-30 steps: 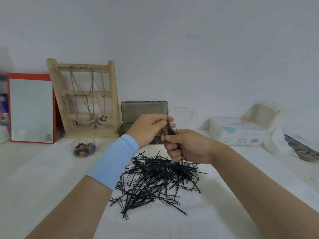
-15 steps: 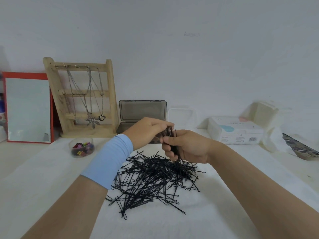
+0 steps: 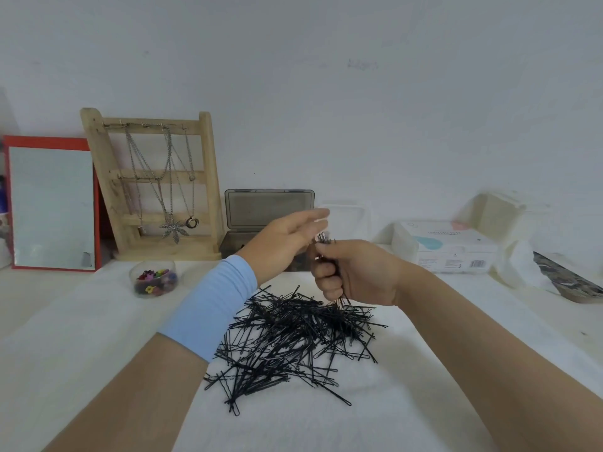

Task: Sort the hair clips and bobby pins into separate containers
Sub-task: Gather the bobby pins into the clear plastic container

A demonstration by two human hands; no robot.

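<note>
A loose heap of black bobby pins (image 3: 295, 337) lies on the white cloth in the middle. Just above its far edge my right hand (image 3: 354, 272) grips an upright bundle of bobby pins (image 3: 324, 240), whose tips stick out above and below the fist. My left hand (image 3: 287, 238), blurred, hovers beside the bundle's top with its fingers stretched out, holding nothing. A small clear round tub of coloured hair clips (image 3: 153, 278) stands at the left. Behind the hands sits an open smoky-grey plastic box (image 3: 269, 208), its lid raised.
A wooden necklace stand (image 3: 153, 184) and a red-framed mirror (image 3: 52, 203) lean at the back left. A clear lid (image 3: 347, 216), a white wipes box (image 3: 447, 246) and crumpled white wrapping (image 3: 518, 262) sit at the back right. A patterned object (image 3: 571, 282) lies far right.
My left hand has let go of the bundle's top and spread its fingers, lifting slightly. My right hand keeps its grip on the bundle in about the same place.
</note>
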